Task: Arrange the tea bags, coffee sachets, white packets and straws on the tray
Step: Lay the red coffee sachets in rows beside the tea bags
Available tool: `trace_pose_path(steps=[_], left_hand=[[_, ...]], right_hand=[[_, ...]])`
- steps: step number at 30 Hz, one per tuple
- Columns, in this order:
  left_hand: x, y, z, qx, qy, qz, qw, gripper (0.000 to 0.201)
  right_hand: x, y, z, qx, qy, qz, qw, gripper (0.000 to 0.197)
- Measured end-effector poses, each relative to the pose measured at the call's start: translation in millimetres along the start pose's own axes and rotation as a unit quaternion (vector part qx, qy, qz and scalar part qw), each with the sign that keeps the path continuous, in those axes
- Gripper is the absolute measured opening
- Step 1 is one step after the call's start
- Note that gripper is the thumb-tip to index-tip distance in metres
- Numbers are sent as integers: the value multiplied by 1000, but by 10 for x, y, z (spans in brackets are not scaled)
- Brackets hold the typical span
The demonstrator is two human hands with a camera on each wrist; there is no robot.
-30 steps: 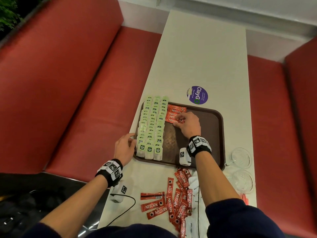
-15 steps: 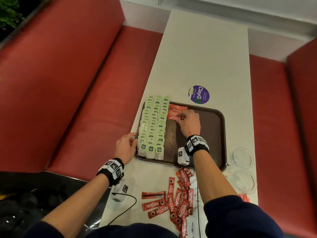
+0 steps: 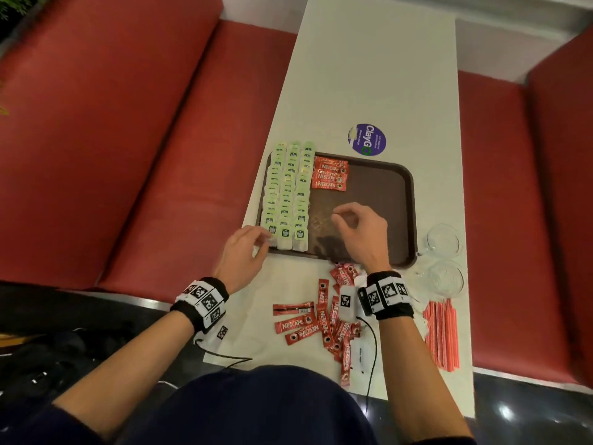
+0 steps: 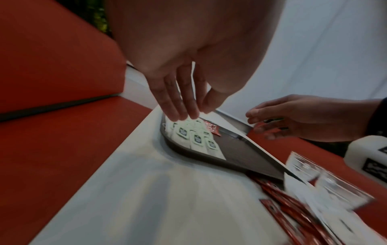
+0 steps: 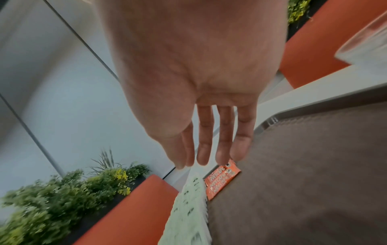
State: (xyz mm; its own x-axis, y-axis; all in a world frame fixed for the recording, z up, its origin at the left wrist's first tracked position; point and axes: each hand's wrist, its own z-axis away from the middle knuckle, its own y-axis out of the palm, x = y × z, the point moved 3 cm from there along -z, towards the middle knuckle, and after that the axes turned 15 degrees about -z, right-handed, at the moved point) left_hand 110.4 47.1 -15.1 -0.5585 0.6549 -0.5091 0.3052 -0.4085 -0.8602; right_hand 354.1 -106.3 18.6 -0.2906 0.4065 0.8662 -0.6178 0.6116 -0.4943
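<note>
A brown tray [image 3: 378, 200] lies on the white table. Three columns of green tea bags [image 3: 288, 194] fill its left side, and a few red coffee sachets [image 3: 330, 176] are stacked beside them at the far end. My right hand [image 3: 340, 216] hovers over the tray's bare middle, fingers relaxed and empty, as the right wrist view [image 5: 209, 157] confirms. My left hand [image 3: 263, 239] is at the near-left corner with straight fingers over the nearest tea bags [image 4: 188, 132]. Loose sachets [image 3: 321, 322] lie on white packets [image 3: 359, 351] near me. Red straws [image 3: 441, 335] lie at the right.
Two clear glass cups [image 3: 444, 240] stand right of the tray by the table's edge. A purple round sticker [image 3: 366, 139] is on the table beyond the tray. Red bench seats [image 3: 160, 155] flank the table. A black cable [image 3: 370, 348] crosses the loose sachets.
My right hand has let go of the sachets at the tray's far end and drawn back over the tray's middle, empty. My left hand has shifted right onto the nearest tea bags.
</note>
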Motion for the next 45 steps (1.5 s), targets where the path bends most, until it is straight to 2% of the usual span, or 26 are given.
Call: trace_pose_path(steps=[4, 6, 8, 10, 12, 14, 18, 21, 26, 29, 31, 34, 36, 38, 41, 45], left_hand=[[-282, 133, 314, 136, 85, -69, 985, 10], [-419, 287, 444, 210, 105, -145, 961, 34], [-544, 458, 568, 254, 124, -229, 932, 72], [-650, 609, 691, 268, 153, -294, 904, 97], [-699, 734, 769, 265, 179, -328, 889, 106], [-733, 814, 787, 261, 186, -325, 890, 98], [-748, 833, 735, 260, 171, -285, 907, 58], [-709, 809, 694, 262, 156, -295, 906, 41], [-704, 788, 711, 250, 162, -368, 881, 42], [-696, 737, 712, 252, 137, -381, 879, 41], [-663, 703, 683, 276, 121, -339, 891, 43], [-576, 552, 627, 341, 59, -167, 923, 51], [-512, 366, 582, 335, 22, -82, 938, 36], [-464, 166, 530, 278, -15, -16, 960, 17], [-424, -77, 441, 162, -65, 58, 983, 11], [-385, -166, 309, 76, -130, 189, 970, 15]], right_hand=[[-95, 43, 682, 56, 23, 29, 998, 9], [-213, 107, 965, 90, 54, 85, 991, 16], [-337, 168, 1193, 120, 86, 159, 976, 35], [-440, 244, 1378, 157, 118, 231, 953, 66], [-501, 314, 1522, 182, 150, 269, 934, 95], [-552, 380, 1609, 188, 160, 280, 928, 105], [-596, 471, 1566, 156, 147, 245, 946, 86], [-530, 528, 1450, 133, 129, 218, 958, 78], [-459, 576, 1331, 128, 149, 225, 954, 61], [-441, 587, 1301, 131, 154, 241, 949, 32], [-446, 574, 1288, 134, 166, 239, 947, 23], [-433, 490, 1256, 117, 187, 201, 955, 23], [-379, 468, 1197, 104, 170, 159, 967, 26], [-275, 526, 1125, 117, 140, 137, 974, 30], [-106, 761, 1010, 141, 82, 146, 976, 30], [-25, 1085, 966, 151, 65, 190, 968, 38]])
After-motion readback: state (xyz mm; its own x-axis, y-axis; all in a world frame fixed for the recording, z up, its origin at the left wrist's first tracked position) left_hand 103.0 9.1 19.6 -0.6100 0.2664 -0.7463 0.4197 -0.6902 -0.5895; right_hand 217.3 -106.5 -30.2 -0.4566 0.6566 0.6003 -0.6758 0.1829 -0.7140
